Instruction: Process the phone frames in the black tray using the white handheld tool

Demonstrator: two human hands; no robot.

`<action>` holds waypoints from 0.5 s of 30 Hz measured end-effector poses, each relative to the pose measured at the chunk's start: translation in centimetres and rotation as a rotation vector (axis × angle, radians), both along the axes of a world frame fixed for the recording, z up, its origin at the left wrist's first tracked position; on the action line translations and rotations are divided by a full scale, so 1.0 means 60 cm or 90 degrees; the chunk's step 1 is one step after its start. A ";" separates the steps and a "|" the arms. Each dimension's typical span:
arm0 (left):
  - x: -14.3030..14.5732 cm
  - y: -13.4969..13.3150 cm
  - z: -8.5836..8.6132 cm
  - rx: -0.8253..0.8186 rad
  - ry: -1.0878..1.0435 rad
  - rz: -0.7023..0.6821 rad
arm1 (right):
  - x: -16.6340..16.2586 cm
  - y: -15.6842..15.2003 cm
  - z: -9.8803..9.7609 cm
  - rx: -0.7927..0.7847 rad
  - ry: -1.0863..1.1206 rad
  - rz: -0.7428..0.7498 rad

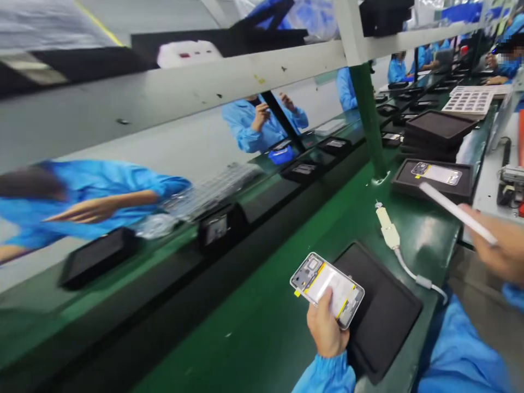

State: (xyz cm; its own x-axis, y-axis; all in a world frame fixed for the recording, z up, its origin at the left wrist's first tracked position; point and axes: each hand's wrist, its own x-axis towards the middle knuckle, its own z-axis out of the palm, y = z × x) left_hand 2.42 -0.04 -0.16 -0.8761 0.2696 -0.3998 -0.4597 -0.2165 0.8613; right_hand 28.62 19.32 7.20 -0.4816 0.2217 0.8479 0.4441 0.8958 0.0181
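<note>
My left hand (326, 326) grips an opened phone body (326, 287), white with yellow strips and its inner side up, just above the left end of a black tray (385, 316) on the green bench. My right hand (497, 248), at the right edge, holds a thin white flat panel (454, 212) that points up and left, toward a second black tray (403, 183). In that tray lies another opened phone body (437, 173).
A white cable with a plug (391, 234) lies between the two trays. More black trays (100, 262) ride the belt at left, and stacked trays (438, 128) stand behind. A green post (368, 117) rises mid-bench. Co-workers in blue sleeves (98, 204) sit opposite.
</note>
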 end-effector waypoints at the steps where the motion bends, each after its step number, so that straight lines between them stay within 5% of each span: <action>1: 0.000 -0.010 0.007 -0.001 0.009 0.024 | -0.044 -0.033 -0.012 -0.010 -0.001 0.116; 4: -0.004 -0.051 0.023 -0.014 0.036 0.093 | -0.169 -0.123 -0.069 -0.040 -0.049 0.356; 7: -0.011 -0.093 0.033 -0.031 0.040 0.145 | -0.247 -0.189 -0.139 -0.069 -0.188 0.323; 10: -0.016 -0.119 0.039 -0.066 0.036 0.181 | -0.263 -0.228 -0.180 -0.157 -0.329 0.289; 12: -0.015 -0.126 0.042 -0.080 0.048 0.174 | -0.251 -0.228 -0.174 -0.274 -0.407 0.339; 15: -0.007 -0.118 0.037 -0.110 0.062 0.081 | -0.229 -0.186 -0.122 -0.483 -0.404 0.387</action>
